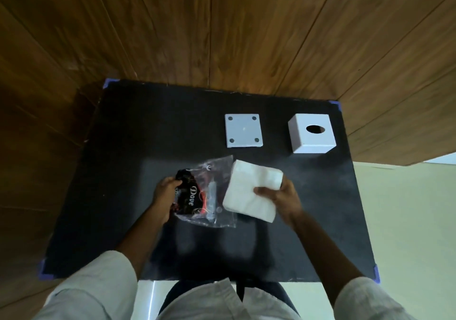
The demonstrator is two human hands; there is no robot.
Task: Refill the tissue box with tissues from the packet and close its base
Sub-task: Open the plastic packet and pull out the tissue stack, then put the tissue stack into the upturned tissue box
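Note:
My right hand (281,200) grips a thick white stack of tissues (251,192), held tilted just above the black table (138,132) and out of the packet. My left hand (165,191) holds the crumpled plastic packet (206,197), clear with black and red print, right beside the stack. The white tissue box (312,135) stands at the back right, its oval opening facing up. Its separate white square base (243,130), with a dark pad at each corner, lies flat to the left of the box.
Blue tape marks the corners of the black table. Wooden panelled walls stand behind and to the left. A pale floor shows on the right and below the front edge.

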